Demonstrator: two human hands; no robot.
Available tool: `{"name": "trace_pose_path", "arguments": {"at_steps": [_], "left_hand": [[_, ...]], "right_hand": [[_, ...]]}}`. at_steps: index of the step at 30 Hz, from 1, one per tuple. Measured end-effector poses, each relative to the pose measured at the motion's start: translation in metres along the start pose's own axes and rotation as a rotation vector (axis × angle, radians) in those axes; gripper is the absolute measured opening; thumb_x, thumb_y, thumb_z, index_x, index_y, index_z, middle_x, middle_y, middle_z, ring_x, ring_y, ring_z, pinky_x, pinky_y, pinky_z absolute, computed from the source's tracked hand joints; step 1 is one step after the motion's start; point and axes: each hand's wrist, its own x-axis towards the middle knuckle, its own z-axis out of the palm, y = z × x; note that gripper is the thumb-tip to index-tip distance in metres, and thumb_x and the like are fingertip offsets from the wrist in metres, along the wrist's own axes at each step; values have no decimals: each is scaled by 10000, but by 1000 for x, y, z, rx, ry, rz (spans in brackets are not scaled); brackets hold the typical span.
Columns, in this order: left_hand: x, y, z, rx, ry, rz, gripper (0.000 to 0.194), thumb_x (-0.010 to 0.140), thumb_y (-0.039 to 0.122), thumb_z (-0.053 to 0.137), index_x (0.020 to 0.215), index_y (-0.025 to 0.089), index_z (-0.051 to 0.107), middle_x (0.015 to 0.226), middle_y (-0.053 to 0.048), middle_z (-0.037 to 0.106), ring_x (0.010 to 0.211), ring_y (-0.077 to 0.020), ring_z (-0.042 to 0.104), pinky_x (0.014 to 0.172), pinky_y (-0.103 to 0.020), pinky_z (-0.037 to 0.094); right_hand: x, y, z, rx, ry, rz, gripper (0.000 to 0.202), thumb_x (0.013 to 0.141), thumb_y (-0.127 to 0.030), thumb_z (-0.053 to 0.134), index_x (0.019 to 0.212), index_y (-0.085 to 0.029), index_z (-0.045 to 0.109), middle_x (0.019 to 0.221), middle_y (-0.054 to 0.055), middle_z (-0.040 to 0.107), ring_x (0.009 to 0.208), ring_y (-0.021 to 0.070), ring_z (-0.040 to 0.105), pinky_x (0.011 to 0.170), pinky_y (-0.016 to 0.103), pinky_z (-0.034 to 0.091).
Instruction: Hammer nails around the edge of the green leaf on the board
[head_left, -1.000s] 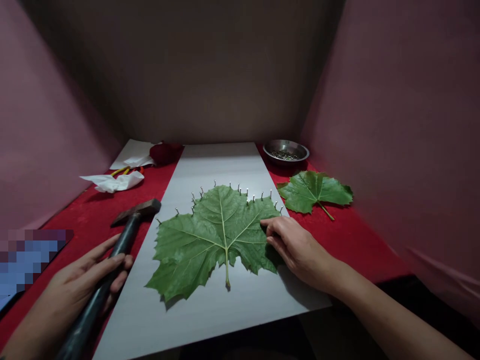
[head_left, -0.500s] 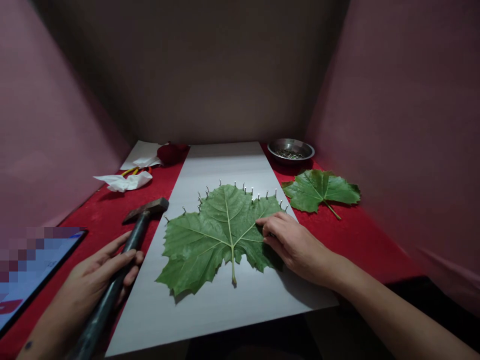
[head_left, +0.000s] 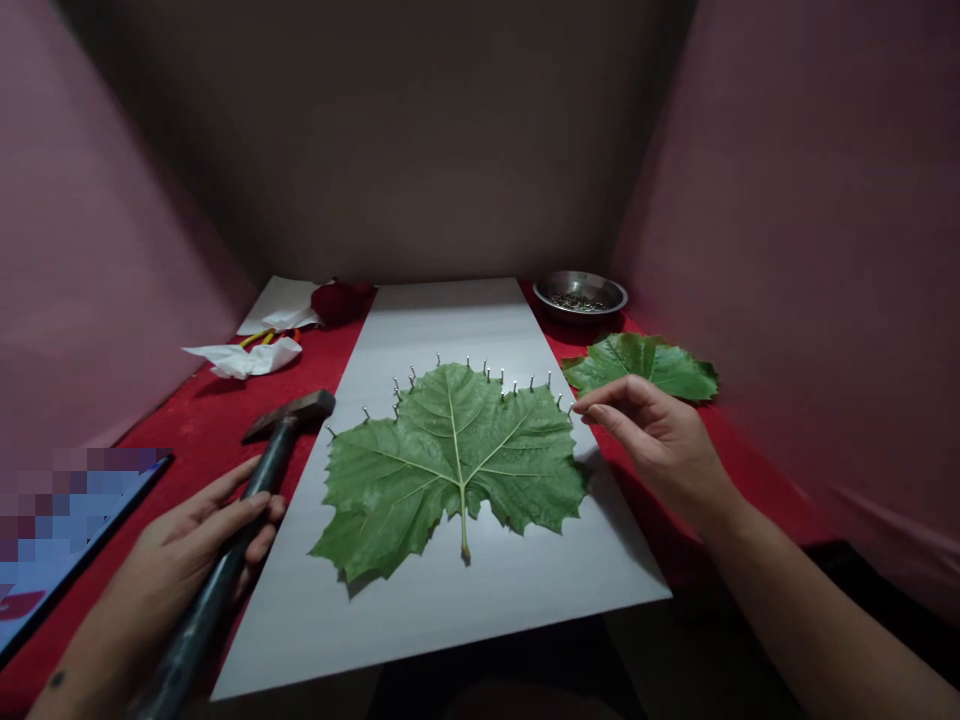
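The left hand (head_left: 214, 535) is partly closed around the dark handle of the hammer (head_left: 276, 455), thumb on top and fingers curled below, just beside the left edge of the white board (head_left: 450, 312). The right hand (head_left: 667, 445) is at the board's right edge, fingers bent and the thumb and index fingertips close together by the last of the nails (head_left: 532, 381); they may be touching that nail, but the gap is too small to tell. The large leaf (head_left: 420, 450) lies flat on the board, its stem pointing to the board's near edge and its middle lobe to the far end; its midrib runs roughly along the board's length, while its widest span lies across it. The nails stand around the leaf's far edge. The hammer's handle slants away from the person, head farthest. Right of the board, on the red surface (head_left: 180, 420), are the metal bowl (head_left: 580, 317) and the second leaf (head_left: 652, 365); left of it is the crumpled tissue (head_left: 259, 358)
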Motion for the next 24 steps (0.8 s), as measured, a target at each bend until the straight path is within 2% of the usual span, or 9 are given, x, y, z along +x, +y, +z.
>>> {"name": "trace_pose_path", "arguments": {"at_steps": [4,8,12,16,20,24], "left_hand": [[9,-10,-7,16,-20,-11,700,370,445,805,1005,247,587,480,52,568,365,-99,442,301,-178,383],[19,-20,-14,59,-76,-2,657,461,493,777,1045,271,574,476,57,556,360,-103,437,302,-185,392],[20,-22,-18,53,-69,-8,683,472,477,782,1089,286,560,510,59,577,348,-103,444,283,-184,389],[18,-21,-18,47,-74,-12,647,527,436,775,1120,299,558,536,66,587,374,-100,471,304,-172,406],[19,-21,-16,14,-55,-10,675,474,429,800,1096,298,572,647,43,649,370,-97,467,277,-182,393],[17,-18,-14,15,-74,-31,653,475,424,805,1070,291,572,603,45,635,356,-91,456,287,-174,387]], "right_hand": [[-3,18,-6,55,24,163,152,789,-317,611,772,-168,625,727,24,653,662,140,604,611,262,487],[-9,24,-4,109,27,242,166,780,-316,618,829,-163,659,749,31,683,669,138,634,613,248,514],[-12,27,-3,121,-15,212,197,813,-322,581,892,-163,667,758,38,700,690,146,662,637,256,535],[-13,31,-4,89,-1,174,209,827,-328,566,906,-165,670,767,40,700,675,150,664,617,262,537],[-14,31,-5,32,6,131,205,826,-331,562,868,-165,676,770,43,700,688,159,661,618,274,532],[-13,28,-5,-34,2,95,184,823,-308,561,845,-172,682,760,33,697,683,151,646,626,268,518]]}}
